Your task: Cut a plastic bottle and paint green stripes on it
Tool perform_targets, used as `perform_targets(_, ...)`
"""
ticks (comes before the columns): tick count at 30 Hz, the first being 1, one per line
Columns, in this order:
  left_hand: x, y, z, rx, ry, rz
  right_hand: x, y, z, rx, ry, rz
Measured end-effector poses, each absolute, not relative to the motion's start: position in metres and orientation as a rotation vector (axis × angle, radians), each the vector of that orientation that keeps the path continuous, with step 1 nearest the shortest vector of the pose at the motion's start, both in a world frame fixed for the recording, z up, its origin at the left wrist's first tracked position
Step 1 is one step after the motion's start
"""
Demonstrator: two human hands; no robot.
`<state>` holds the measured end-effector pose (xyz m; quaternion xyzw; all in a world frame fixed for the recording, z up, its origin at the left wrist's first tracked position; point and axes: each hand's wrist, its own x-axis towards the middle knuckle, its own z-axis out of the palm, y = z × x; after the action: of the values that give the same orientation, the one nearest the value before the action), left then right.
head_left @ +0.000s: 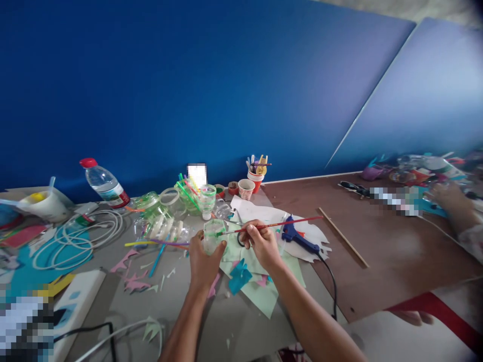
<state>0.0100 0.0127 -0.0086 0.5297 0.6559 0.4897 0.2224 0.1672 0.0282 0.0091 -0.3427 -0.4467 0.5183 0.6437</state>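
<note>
My left hand (204,259) is wrapped around a clear plastic bottle piece (213,231) with pale green colour on it. Between the thumb and fingers of my right hand (258,244) is a red-handled paintbrush (281,223), its tip touching or very close to the bottle piece. Below my hands lie pale green paper sheets (260,296) and a torn blue-green scrap (240,276). A blue glue gun (300,236) rests on white cut paper (317,244) to the right of my right hand.
Cut bottles and straws (188,191) crowd the back, near a paper cup (246,189) and a cup of brushes (256,176). At left are a water bottle (105,183), a coiled white cable (79,241) and a power strip (77,306). Another person's hand (449,198) is at right, beyond a wooden stick (343,236).
</note>
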Motion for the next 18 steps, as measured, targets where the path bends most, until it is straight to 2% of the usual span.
perform_targets(18, 0.009, 0.01, -0.004, 1.417, 1.761, 1.291, 0.184, 0.037, 0.008, -0.844, -1.01, 1.052)
